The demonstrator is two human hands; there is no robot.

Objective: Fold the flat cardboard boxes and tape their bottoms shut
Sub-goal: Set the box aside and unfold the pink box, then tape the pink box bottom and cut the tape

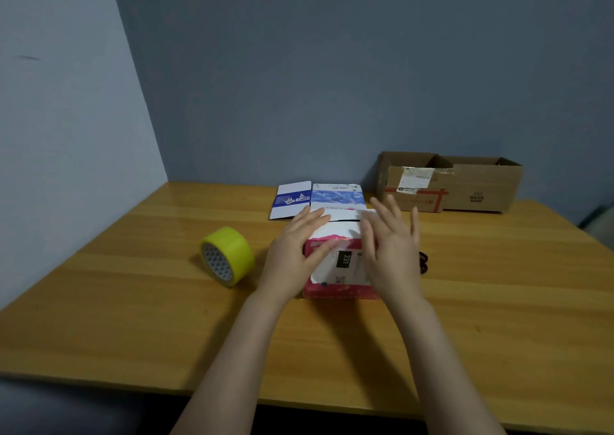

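Wooden table (133,318): pink box (342,290) is touched by flat left hand (292,258); right hand (392,258) is held spread beside it; yellow tape roll (229,255) nearby.

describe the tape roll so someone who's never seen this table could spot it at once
Start at the wooden table against the blue-grey wall. Left of the pink box in its middle, apart from it, the tape roll stands on its rim. It is the only round, bright yellow thing; its neighbours are cardboard boxes.
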